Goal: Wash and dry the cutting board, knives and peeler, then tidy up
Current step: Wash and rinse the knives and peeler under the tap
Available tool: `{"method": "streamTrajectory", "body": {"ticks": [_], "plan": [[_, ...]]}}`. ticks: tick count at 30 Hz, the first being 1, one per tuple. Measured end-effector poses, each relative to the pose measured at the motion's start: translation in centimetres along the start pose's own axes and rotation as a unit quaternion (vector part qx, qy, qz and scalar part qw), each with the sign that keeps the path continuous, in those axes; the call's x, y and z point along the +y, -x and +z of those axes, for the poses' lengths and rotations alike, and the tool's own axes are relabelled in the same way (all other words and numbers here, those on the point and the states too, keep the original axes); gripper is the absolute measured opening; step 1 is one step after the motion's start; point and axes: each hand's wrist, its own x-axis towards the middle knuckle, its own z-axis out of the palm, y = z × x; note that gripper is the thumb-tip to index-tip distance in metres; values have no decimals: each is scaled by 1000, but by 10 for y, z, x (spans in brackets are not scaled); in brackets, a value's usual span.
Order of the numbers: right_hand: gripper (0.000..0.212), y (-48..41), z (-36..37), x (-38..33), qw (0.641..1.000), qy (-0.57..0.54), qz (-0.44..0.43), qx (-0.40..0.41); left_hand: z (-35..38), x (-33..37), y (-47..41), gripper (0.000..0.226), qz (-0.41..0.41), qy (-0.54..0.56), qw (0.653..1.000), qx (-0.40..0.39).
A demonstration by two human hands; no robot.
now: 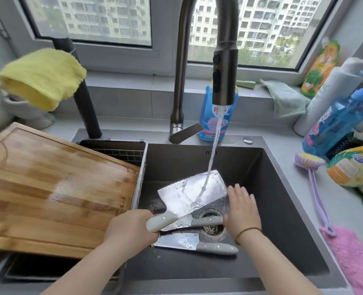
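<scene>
My left hand [131, 227] grips the pale handle of a wide cleaver [192, 193], holding its blade flat under the running water from the faucet [224, 79]. My right hand [241, 209] hovers with fingers spread at the blade's right edge, holding nothing. Two more knives lie on the sink floor: one [206, 221] partly under the cleaver by the drain, another [194, 243] nearer me with a grey handle. The wet wooden cutting board [55, 188] rests over the sink's left side. No peeler is visible.
The dark sink [283, 209] has a drain [213, 227] at its middle and a wire basket [121, 151] at its left. A yellow cloth [42, 77] hangs at left. Detergent bottles [334, 122], a purple brush [314, 188] and a pink cloth [351, 256] crowd the right counter.
</scene>
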Motion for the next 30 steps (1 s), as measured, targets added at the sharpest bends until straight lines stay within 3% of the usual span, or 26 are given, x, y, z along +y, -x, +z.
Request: {"method": "streamTrajectory", "body": {"ticks": [4,8,12,17,22,30], "plan": [[68,-2,2,-31,983,-165,82,15,-15,-24,13,23,-56,66,996,11],[63,-9,14,-84,949,-309,57,-25,-31,-58,26,24,-106,170,979,37],[62,-8,21,-133,892,-434,18,-124,-39,-90,36,21,-159,175,969,75],[42,12,27,-179,864,-430,-82,-248,-27,-117,29,26,-196,121,971,66],[39,15,25,-183,862,-429,-85,-254,-12,-130,18,22,-212,120,969,44],[39,18,26,-184,856,-446,-82,-247,4,-126,1,33,-224,52,973,35]]}}
